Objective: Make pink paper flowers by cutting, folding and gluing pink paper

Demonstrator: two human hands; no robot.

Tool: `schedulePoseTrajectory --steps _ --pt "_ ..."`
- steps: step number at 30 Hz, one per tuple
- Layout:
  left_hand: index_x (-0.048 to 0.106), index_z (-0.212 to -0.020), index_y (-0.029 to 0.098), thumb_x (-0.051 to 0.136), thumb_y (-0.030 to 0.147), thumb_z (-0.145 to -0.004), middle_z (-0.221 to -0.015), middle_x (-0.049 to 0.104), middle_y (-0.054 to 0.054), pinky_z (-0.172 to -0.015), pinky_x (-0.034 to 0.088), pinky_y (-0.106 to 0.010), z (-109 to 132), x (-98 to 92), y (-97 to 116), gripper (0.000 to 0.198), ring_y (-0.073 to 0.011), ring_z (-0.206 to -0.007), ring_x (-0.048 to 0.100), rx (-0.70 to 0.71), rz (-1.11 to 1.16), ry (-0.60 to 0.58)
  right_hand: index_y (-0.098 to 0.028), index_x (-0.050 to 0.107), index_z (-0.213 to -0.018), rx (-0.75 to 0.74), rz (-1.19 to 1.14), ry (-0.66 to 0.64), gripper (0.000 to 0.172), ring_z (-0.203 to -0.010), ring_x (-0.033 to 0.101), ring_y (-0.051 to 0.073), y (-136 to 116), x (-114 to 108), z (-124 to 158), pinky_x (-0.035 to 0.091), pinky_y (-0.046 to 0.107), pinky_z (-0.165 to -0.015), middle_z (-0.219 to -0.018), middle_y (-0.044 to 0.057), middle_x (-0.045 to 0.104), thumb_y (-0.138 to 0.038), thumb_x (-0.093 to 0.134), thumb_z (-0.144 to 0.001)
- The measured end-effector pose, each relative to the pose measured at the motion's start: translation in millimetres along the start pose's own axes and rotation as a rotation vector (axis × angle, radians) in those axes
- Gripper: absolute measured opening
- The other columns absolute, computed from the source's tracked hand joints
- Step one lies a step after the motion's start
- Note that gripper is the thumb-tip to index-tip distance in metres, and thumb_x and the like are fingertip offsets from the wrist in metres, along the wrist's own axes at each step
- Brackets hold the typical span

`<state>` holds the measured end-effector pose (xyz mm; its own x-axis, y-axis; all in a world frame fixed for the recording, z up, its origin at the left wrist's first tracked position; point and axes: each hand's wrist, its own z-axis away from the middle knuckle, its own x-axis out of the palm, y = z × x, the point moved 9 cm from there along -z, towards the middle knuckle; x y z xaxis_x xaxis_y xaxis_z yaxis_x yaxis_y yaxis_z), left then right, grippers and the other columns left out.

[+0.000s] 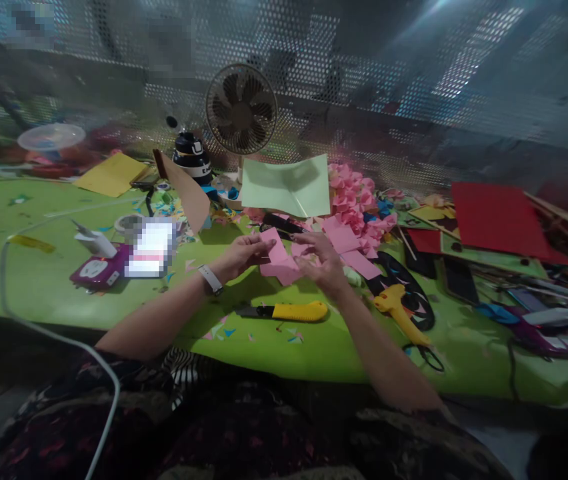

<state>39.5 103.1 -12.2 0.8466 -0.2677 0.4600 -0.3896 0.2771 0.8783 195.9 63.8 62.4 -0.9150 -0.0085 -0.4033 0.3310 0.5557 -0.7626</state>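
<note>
Over the green table, my left hand (244,256) pinches a folded piece of pink paper (275,247) between thumb and fingers. A wristwatch with a pale strap is on that wrist. My right hand (323,261) is at the other side, its thumb and fingers closed about the right part of the pink paper, somewhat blurred. Just right of it lie loose pink paper squares (343,238). Behind the hands is a dark stapler-like object (281,225), partly hidden. Nearer to me lies a yellow utility knife (299,311) with its blade end to the left.
A yellow glue gun (401,313) lies at right, near black scissors-like loops. Pink folded paper flowers (351,193) are heaped behind. A fan (241,110) and a dark bottle (191,158) stand at the back. A lit phone (151,247) leans left; a white cable (54,330) crosses the edge.
</note>
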Motion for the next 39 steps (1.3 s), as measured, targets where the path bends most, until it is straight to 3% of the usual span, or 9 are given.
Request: schedulePoseTrajectory --steps 4,7,12,15,18,22,27,32,39 --pt "0.071 -0.081 0.01 0.089 0.031 -0.065 -0.077 0.071 -0.003 -0.07 0.053 -0.025 1.1 6.8 -5.9 0.032 -0.0101 -0.067 0.066 -0.042 -0.058 -0.091 -0.032 0.077 -0.106 -0.194 0.128 -0.102 0.029 -0.128 0.051 0.028 -9.1 9.2 -0.3 0.048 0.049 -0.102 -0.136 0.005 0.058 -0.022 0.069 -0.081" --pt "0.067 -0.072 0.011 0.089 0.031 -0.064 -0.072 0.069 -0.001 -0.069 0.052 -0.023 2.6 10.2 -5.5 0.031 -0.008 -0.063 0.064 -0.008 -0.096 -0.115 -0.033 0.079 -0.096 -0.196 0.098 -0.086 0.015 -0.128 0.052 0.026 -8.5 10.8 0.7 0.049 0.048 -0.102 -0.135 0.004 0.06 -0.027 0.068 -0.087" --pt "0.065 -0.069 0.011 0.091 0.033 -0.061 -0.07 0.07 -0.001 -0.077 0.055 -0.028 3.7 17.3 -4.9 0.035 -0.0107 -0.068 0.067 0.046 -0.126 -0.167 -0.031 0.078 -0.089 -0.125 0.069 -0.093 0.01 -0.129 0.051 0.026 -5.0 14.1 1.2 0.042 0.052 -0.109 -0.13 0.004 0.062 -0.038 0.072 -0.086" --pt "0.07 -0.078 0.011 0.089 0.038 -0.064 -0.081 0.075 -0.006 -0.086 0.056 -0.032 5.4 23.4 -4.8 0.036 -0.0145 -0.077 0.071 0.068 -0.124 -0.192 -0.026 0.075 -0.087 -0.011 -0.015 -0.067 0.02 -0.121 0.057 0.026 4.7 15.0 1.2 0.049 0.048 -0.101 -0.125 0.007 0.064 -0.046 0.071 -0.086" --pt "0.073 -0.094 0.012 0.087 0.041 -0.068 -0.095 0.077 -0.009 -0.095 0.054 -0.036 9.1 29.9 -1.1 0.041 -0.0173 -0.088 0.073 0.109 -0.094 -0.225 -0.022 0.07 -0.09 0.147 -0.156 -0.028 0.03 -0.097 0.066 0.022 18.7 16.9 3.7 0.057 0.041 -0.084 -0.107 0.009 0.068 -0.052 0.069 -0.085" --pt "0.07 -0.08 0.011 0.088 0.033 -0.067 -0.092 0.077 -0.009 -0.099 0.053 -0.039 12.3 30.3 -3.0 0.031 -0.02 -0.09 0.074 0.062 -0.054 -0.238 -0.021 0.064 -0.087 0.281 -0.216 -0.013 0.035 -0.076 0.066 0.019 30.4 19.3 6.8 0.057 0.036 -0.074 -0.082 0.004 0.068 -0.054 0.071 -0.08" --pt "0.07 -0.079 0.011 0.089 0.03 -0.063 -0.09 0.077 -0.009 -0.096 0.055 -0.039 12.6 27.2 -10.7 0.031 -0.0205 -0.087 0.074 -0.033 -0.059 -0.231 -0.021 0.063 -0.083 0.271 -0.221 -0.067 0.035 -0.076 0.066 0.019 30.3 21.8 5.1 0.058 0.037 -0.075 -0.079 0.003 0.067 -0.055 0.071 -0.08" --pt "0.073 -0.089 0.011 0.083 0.042 -0.073 -0.093 0.077 -0.011 -0.089 0.055 -0.035 10.5 27.7 -11.8 0.036 -0.0157 -0.081 0.072 0.01 -0.161 -0.242 -0.02 0.064 -0.084 0.27 -0.205 -0.103 0.03 -0.076 0.065 0.019 29.5 22.8 4.8 0.059 0.04 -0.077 -0.082 0.004 0.067 -0.049 0.073 -0.079" --pt "0.074 -0.086 0.011 0.079 0.05 -0.075 -0.086 0.076 -0.009 -0.081 0.056 -0.031 10.9 32.5 -7.4 0.041 -0.0136 -0.077 0.07 0.07 -0.213 -0.284 -0.02 0.064 -0.084 0.26 -0.209 -0.11 0.031 -0.076 0.065 0.018 35.3 24.8 6.0 0.059 0.038 -0.077 -0.083 0.004 0.066 -0.05 0.071 -0.08"
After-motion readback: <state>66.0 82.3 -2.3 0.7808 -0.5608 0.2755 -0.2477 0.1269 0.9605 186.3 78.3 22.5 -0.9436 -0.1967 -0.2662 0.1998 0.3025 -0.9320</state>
